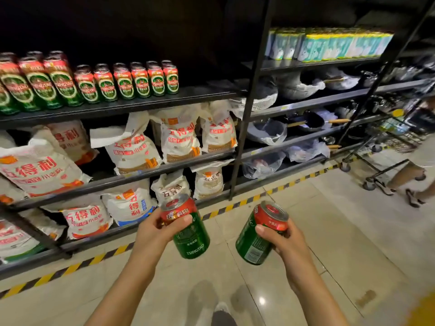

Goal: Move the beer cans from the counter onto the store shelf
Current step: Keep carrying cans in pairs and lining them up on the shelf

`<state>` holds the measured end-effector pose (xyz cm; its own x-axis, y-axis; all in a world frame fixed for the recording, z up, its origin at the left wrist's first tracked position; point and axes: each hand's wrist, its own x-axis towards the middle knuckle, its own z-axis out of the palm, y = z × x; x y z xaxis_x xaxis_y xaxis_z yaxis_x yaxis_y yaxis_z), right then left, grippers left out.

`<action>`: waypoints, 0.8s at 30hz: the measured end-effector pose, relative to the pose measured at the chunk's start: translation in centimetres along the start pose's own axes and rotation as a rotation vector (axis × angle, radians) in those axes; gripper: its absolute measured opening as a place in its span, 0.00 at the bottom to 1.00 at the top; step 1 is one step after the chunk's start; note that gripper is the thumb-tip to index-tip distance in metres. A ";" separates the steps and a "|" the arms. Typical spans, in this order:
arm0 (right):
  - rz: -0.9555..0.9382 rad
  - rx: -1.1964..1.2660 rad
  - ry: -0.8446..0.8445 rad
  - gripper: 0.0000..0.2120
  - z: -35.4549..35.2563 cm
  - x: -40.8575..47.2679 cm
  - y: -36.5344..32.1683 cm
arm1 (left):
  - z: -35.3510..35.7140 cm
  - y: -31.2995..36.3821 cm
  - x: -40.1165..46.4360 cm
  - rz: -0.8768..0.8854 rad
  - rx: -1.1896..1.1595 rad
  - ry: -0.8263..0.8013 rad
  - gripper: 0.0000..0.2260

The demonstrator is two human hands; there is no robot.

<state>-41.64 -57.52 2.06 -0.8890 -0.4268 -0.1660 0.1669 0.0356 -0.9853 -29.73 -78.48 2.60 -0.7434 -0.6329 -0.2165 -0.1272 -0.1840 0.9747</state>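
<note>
Left hand (157, 229) grasping a green-and-red Tsingtao beer can (186, 225), thumb across its red band; right hand (283, 241) grasping a second Tsingtao can (260, 232), tilted with its top toward the shelving. Both cans are held above the tiled floor (329, 231), below and right of the row of matching cans (94, 81) on the upper black shelf (146, 103), with flour sacks (131, 149) on lower tiers.

Each hand grips a beer can (191, 228); shelf (146, 102) part-stocked.
</note>
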 end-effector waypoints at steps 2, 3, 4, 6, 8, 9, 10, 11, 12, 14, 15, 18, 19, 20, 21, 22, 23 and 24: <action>-0.008 -0.006 -0.034 0.33 -0.1 4.1 -1.2 | 1.2 1.4 3.3 0.015 -0.005 0.028 0.13; -0.013 -0.009 -0.051 0.33 -0.2 6.2 -1.8 | 1.6 2.1 4.8 0.015 -0.009 0.041 0.12; -0.020 -0.012 -0.067 0.33 -0.3 8.3 -2.4 | 2.1 2.6 6.3 0.011 -0.010 0.053 0.12; -0.035 -0.023 -0.100 0.33 -0.2 12.5 -3.5 | 2.6 3.3 9.0 0.006 -0.006 0.097 0.17; -0.042 -0.038 -0.132 0.29 0.4 16.4 -4.3 | 2.5 3.6 11.4 0.005 -0.010 0.149 0.24; -0.047 -0.043 -0.147 0.27 0.8 18.1 -4.5 | 2.4 3.7 12.4 0.002 -0.010 0.177 0.27; -0.051 -0.044 -0.162 0.25 1.2 19.8 -4.7 | 2.4 3.8 13.4 -0.008 -0.009 0.202 0.30; -0.054 -0.043 -0.179 0.24 1.7 21.4 -4.9 | 2.2 4.0 14.5 -0.017 -0.015 0.225 0.30; -0.054 -0.045 -0.197 0.24 2.3 22.9 -5.1 | 1.9 4.1 15.6 -0.023 -0.022 0.248 0.29; -0.044 -0.061 -0.247 0.23 3.4 25.9 -5.4 | 1.3 4.4 18.2 -0.030 -0.027 0.292 0.27; -0.037 -0.068 -0.273 0.23 4.0 27.4 -5.5 | 0.9 4.5 19.7 -0.027 -0.020 0.305 0.29; -0.015 -0.070 -0.317 0.21 5.8 32.3 -5.7 | 0.3 5.2 24.6 -0.018 -0.021 0.324 0.30; -0.011 -0.070 -0.325 0.20 6.5 33.9 -5.9 | 0.3 5.6 26.4 -0.014 -0.029 0.326 0.27; -0.007 -0.073 -0.330 0.21 7.2 35.6 -6.2 | 0.3 6.1 28.2 -0.006 -0.041 0.327 0.23; -0.003 -0.072 -0.330 0.22 7.9 37.2 -6.4 | 0.4 6.7 30.0 0.005 -0.052 0.325 0.17; 0.001 -0.069 -0.324 0.23 8.5 38.8 -6.6 | 0.5 7.2 31.8 0.013 -0.053 0.316 0.14; 0.006 -0.069 -0.312 0.24 9.1 40.4 -6.9 | 0.6 7.7 33.7 0.020 -0.049 0.304 0.13; 0.007 -0.073 -0.302 0.24 9.6 41.9 -7.3 | 0.7 8.2 35.5 0.024 -0.045 0.292 0.13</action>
<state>-76.04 -84.37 2.66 -0.7189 -0.6753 -0.1646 0.1321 0.0998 -0.9862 -57.59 -101.92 2.93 -0.5247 -0.8258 -0.2066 -0.0779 -0.1950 0.9777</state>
